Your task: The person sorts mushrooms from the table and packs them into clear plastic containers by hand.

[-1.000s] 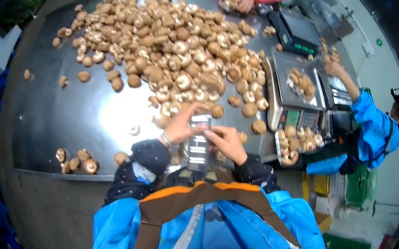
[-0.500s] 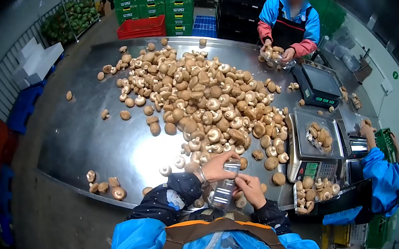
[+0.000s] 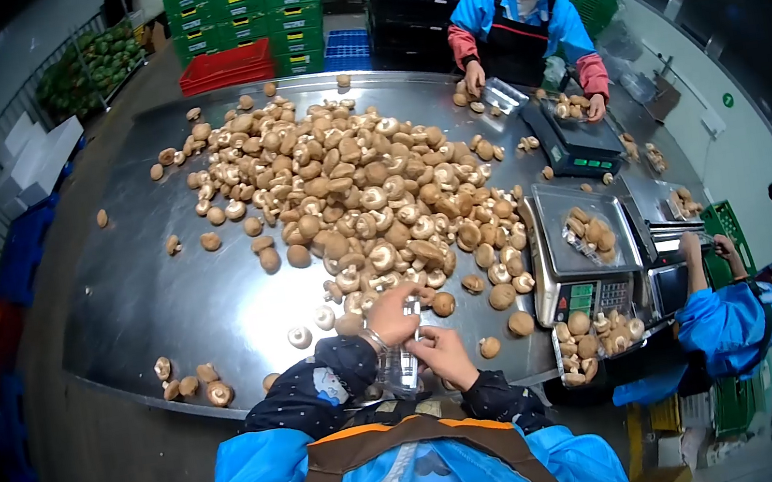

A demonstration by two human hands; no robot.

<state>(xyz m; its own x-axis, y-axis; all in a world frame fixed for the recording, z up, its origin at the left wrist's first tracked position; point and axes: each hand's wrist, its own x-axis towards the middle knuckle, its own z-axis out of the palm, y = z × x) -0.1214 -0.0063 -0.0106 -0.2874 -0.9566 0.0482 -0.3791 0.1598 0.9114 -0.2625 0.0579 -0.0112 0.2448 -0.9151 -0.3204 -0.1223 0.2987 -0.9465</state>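
A clear plastic tray (image 3: 398, 374) is held upright on its edge near my body, at the table's front. My left hand (image 3: 394, 316) is closed around its far end. My right hand (image 3: 444, 355) pinches its right side, fingers toward the upper edge. Light glares off the plastic, so I cannot tell whether it is one tray or several nested. Just beyond my hands spreads a large heap of brown shiitake mushrooms (image 3: 350, 192), some caps down with pale stems showing.
The steel table (image 3: 135, 294) carries stray mushrooms (image 3: 219, 393). To my right stand a scale (image 3: 551, 268) with a filled tray (image 3: 590, 238) and a container of mushrooms (image 3: 579, 372). Co-workers in blue (image 3: 477, 9) handle trays at the far right and near right (image 3: 732, 312). Green crates (image 3: 293, 19) stack behind.
My view has shifted, and the tray in my hands is turned more edge-on. The far co-worker has put a filled tray on a scale and holds another clear tray.
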